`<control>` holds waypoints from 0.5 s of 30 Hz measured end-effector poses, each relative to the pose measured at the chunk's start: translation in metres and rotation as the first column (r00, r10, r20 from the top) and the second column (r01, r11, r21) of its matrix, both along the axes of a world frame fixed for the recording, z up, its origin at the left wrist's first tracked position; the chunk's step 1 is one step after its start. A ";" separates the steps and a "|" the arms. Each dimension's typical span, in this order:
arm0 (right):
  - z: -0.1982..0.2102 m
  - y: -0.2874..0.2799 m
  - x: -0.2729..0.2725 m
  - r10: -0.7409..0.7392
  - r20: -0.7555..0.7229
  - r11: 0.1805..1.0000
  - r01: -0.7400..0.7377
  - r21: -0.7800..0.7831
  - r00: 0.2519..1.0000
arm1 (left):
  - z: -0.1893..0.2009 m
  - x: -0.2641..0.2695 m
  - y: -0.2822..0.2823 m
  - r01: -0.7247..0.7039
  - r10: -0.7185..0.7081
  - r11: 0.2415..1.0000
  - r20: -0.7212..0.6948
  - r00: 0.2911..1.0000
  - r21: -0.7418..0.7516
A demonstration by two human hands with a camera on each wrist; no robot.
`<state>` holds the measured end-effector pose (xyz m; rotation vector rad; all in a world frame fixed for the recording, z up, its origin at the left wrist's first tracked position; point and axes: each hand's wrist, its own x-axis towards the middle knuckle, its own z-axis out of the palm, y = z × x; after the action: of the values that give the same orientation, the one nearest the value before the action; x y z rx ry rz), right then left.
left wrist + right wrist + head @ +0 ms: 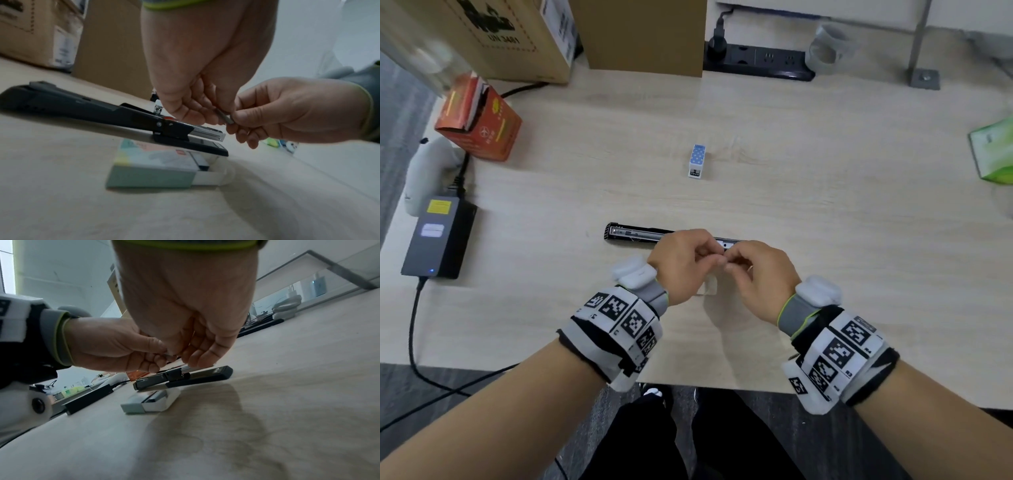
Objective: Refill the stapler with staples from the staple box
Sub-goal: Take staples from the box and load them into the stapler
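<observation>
The black stapler [635, 234] lies opened flat on the wooden desk, its metal staple channel [207, 131] facing up. Just above its right part my left hand [702, 255] and right hand [736, 262] meet, and both pinch a short grey strip of staples [225, 116] between thumb and fingertips. In the right wrist view only the strip's tip [169, 355] shows between the two hands. The pale green staple box [154, 170] lies on the desk under my hands, beside the stapler [195, 376], with its white inner tray [162, 400] slid partly out.
A small blue dotted box [697, 161] stands farther back at the desk's middle. At the left are a grey power adapter [438, 236] with its cable and a red carton [479, 123]. Cardboard boxes [643, 34], a power strip [760, 61] and a green pack [993, 150] line the back and right.
</observation>
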<state>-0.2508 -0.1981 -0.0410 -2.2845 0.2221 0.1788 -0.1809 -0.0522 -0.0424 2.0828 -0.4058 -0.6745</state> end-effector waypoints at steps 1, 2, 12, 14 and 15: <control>0.001 -0.001 0.000 -0.020 0.007 1.000 0.020 0.009 1.000 | 0.000 0.002 -0.002 -0.046 0.046 0.999 -0.035 0.998 -0.006; 0.001 -0.001 0.000 -0.037 0.019 0.999 0.037 0.021 0.999 | -0.001 0.003 -0.003 -0.092 0.091 0.996 -0.073 0.993 -0.017; -0.006 -0.026 0.019 -0.001 -0.016 0.953 -0.004 -0.303 1.000 | -0.007 0.019 -0.004 -0.071 0.008 0.980 0.325 0.946 0.183; -0.006 -0.026 0.023 0.032 -0.079 0.940 -0.057 -0.335 0.996 | -0.013 0.024 0.000 0.007 -0.137 0.945 0.378 0.916 0.326; -0.005 -0.025 0.025 0.047 -0.102 0.936 -0.079 -0.343 0.994 | -0.015 0.027 0.000 0.035 -0.177 0.931 0.366 0.914 0.364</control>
<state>-0.2262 -0.2233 -0.0462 -2.6394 0.2435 0.2992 -0.1543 -0.0524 -0.0579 2.5645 -0.6712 -0.4038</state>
